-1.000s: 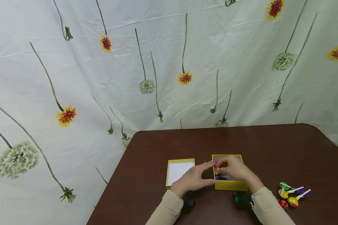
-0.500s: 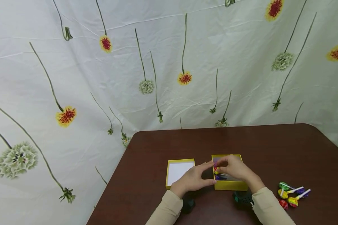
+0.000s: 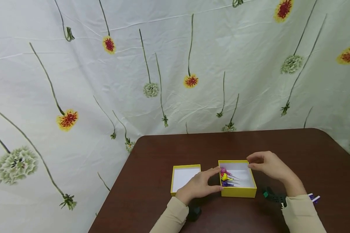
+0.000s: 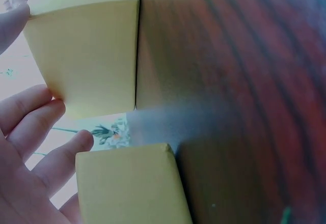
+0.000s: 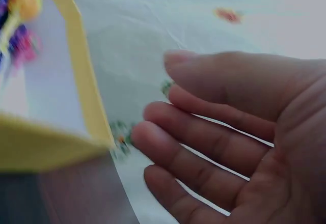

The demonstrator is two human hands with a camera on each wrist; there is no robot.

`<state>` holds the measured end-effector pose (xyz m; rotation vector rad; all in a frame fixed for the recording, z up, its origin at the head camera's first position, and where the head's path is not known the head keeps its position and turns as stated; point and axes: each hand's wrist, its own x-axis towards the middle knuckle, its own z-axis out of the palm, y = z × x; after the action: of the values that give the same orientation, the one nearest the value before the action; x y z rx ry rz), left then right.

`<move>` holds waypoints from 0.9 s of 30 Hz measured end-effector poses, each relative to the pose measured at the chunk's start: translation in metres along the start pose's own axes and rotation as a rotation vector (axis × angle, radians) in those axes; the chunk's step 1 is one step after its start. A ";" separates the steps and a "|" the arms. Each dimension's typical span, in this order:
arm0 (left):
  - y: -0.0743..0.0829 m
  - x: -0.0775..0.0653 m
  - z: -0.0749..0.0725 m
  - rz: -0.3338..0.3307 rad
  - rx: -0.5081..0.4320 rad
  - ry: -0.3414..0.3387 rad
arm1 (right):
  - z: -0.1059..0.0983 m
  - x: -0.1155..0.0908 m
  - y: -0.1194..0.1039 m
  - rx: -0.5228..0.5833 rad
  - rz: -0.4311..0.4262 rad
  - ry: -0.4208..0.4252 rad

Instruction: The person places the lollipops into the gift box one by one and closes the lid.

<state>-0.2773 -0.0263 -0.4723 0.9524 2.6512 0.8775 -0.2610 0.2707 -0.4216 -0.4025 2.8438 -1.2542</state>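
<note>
A yellow box [image 3: 238, 193] with a white inside stands open-topped on the table. Three wrapped lollipops lie side by side along its left wall: a pink one [image 3: 223, 170], a yellow-and-red one [image 3: 225, 176] and a dark purple one [image 3: 226, 184]. My left hand [image 3: 199, 184] rests with extended fingers and thumb against the box's left side; the left wrist view shows the fingertips [image 4: 57, 105] at its edge. At the right rim hovers my right hand [image 3: 271, 165], its fingers loosely bent and nothing between them in the right wrist view.
Left of the box lies its shallow yellow lid [image 3: 184, 178], white side up, partly behind my left hand. More lollipops [image 3: 315, 198] show at the right, mostly hidden by my right sleeve [image 3: 301, 212]. The brown table [image 3: 163, 149] ends at a flower-print cloth [image 3: 128, 64].
My right hand has lifted out of the box and moved right to its rim, uncovering the lollipops inside. Its sleeve now covers most of the loose lollipops. The left hand has stayed put.
</note>
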 end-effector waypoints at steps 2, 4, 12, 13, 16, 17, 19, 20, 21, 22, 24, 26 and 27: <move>0.000 -0.001 -0.002 0.003 0.000 0.003 | -0.007 -0.004 0.007 -0.002 0.018 0.003; -0.001 -0.001 -0.003 0.005 0.006 0.005 | -0.014 -0.008 0.014 -0.002 0.037 0.005; -0.002 -0.002 -0.001 0.019 0.002 -0.003 | -0.042 -0.030 0.044 -0.014 0.100 0.030; -0.002 -0.002 -0.002 0.018 0.002 -0.005 | -0.045 -0.034 0.047 -0.012 0.109 0.028; -0.002 -0.001 -0.002 0.016 0.001 -0.005 | -0.053 -0.042 0.058 -0.013 0.140 0.007; -0.002 -0.001 -0.003 0.014 0.002 -0.003 | -0.056 -0.044 0.062 -0.023 0.153 0.000; -0.001 -0.001 -0.003 0.009 0.008 0.002 | -0.060 -0.050 0.072 -0.036 0.170 -0.004; -0.001 -0.002 -0.003 0.008 0.008 0.002 | -0.063 -0.053 0.078 -0.042 0.174 0.002; -0.001 -0.002 -0.003 0.006 0.010 0.000 | -0.065 -0.058 0.084 -0.050 0.188 0.012; -0.001 -0.002 -0.002 0.005 0.009 -0.003 | -0.067 -0.062 0.092 -0.057 0.205 0.022; -0.001 -0.002 -0.001 0.004 0.009 -0.007 | -0.072 -0.072 0.109 -0.074 0.220 0.048; -0.001 -0.002 -0.001 0.002 0.005 -0.009 | -0.075 -0.082 0.126 -0.083 0.243 0.053; -0.001 -0.002 -0.001 0.000 0.005 -0.008 | -0.076 -0.086 0.134 -0.084 0.258 0.048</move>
<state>-0.2765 -0.0287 -0.4720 0.9555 2.6473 0.8658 -0.2166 0.4329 -0.4758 -0.0036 2.8775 -1.1142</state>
